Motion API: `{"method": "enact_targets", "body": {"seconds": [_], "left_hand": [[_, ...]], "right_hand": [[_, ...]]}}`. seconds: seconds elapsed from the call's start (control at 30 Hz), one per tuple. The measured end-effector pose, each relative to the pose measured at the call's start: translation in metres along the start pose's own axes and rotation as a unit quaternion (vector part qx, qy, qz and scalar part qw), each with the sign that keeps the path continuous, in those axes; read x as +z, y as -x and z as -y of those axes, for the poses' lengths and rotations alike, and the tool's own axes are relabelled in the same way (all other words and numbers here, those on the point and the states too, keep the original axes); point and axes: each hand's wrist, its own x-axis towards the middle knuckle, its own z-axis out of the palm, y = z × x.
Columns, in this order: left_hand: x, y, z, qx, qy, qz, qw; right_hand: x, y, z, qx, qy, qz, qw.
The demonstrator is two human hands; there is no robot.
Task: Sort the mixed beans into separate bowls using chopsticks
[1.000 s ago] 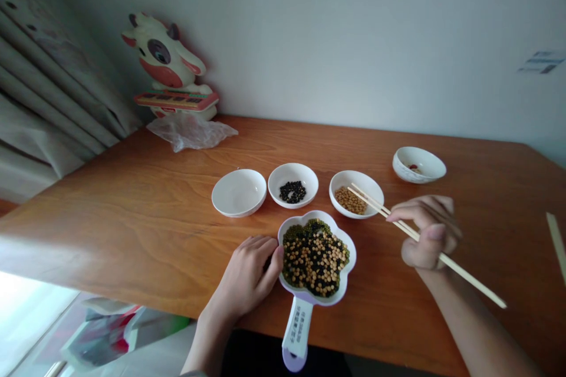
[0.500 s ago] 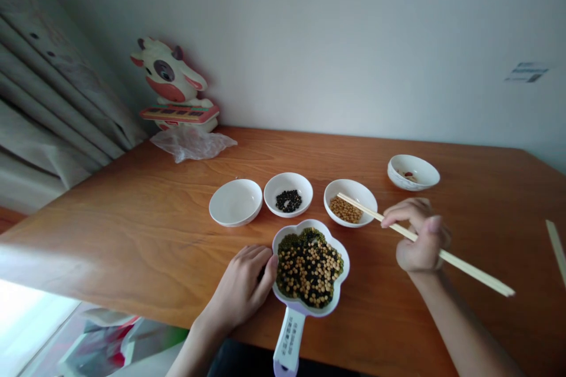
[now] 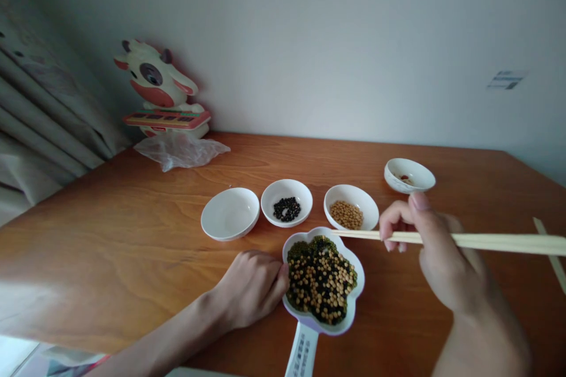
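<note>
My left hand [image 3: 253, 286] rests on the table with fingers curled, its thumb against the left rim of a flower-shaped pan [image 3: 360, 278] with a white and lilac handle. Yellow, black and green beans [image 3: 321, 280] fill the pan in a mix. My right hand [image 3: 442, 247] grips a pair of wooden chopsticks [image 3: 499, 241], whose tips are at the pan's far rim; I cannot make out a bean between them. Just beyond the pan stand a white bowl of soybeans [image 3: 347, 215] and a white bowl of black beans [image 3: 287, 209].
An empty white bowl [image 3: 230, 215] stands left of the others. Another bowl [image 3: 410, 175], with small reddish bits, is farther back right. A cow-shaped toy keyboard [image 3: 165, 118] and a clear plastic bag [image 3: 181, 153] occupy the back left. A pale stick [image 3: 550, 253] lies far right.
The chopstick tips have left the soybean bowl and come down to the pan's far rim. My right hand has turned and moved nearer. The view has shifted slightly.
</note>
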Motion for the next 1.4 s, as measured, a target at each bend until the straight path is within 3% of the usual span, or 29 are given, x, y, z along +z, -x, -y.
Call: {"method": "enact_targets", "body": {"seconds": [0.17,0.33,0.43,0.73,0.93,1.13,1.4], "left_hand": [[0.001,-0.010,0.018,0.084,-0.004,0.005,0.996],[0.006,-0.016,0.028,0.142,0.013,-0.021,0.990],[0.008,-0.021,0.029,0.165,0.022,-0.033,0.985],[0.025,-0.021,0.027,0.133,0.095,-0.029,0.986],[0.020,-0.024,0.032,0.221,0.077,-0.070,0.970],[0.020,-0.031,0.038,0.271,0.092,-0.059,0.956],[0.016,-0.030,0.035,0.224,0.084,-0.077,0.968]], "right_hand": [[0.006,-0.006,0.018,0.039,0.051,0.004,0.998],[0.025,0.001,0.010,0.039,-0.026,-0.019,0.999],[0.028,0.010,0.006,0.068,0.007,-0.030,0.997],[0.032,0.030,0.019,0.142,-0.034,-0.076,0.986],[0.037,0.025,0.014,0.119,-0.067,-0.024,0.990],[0.037,0.024,0.009,0.078,-0.058,-0.055,0.994],[0.041,0.026,0.018,0.153,-0.063,-0.114,0.980]]}}
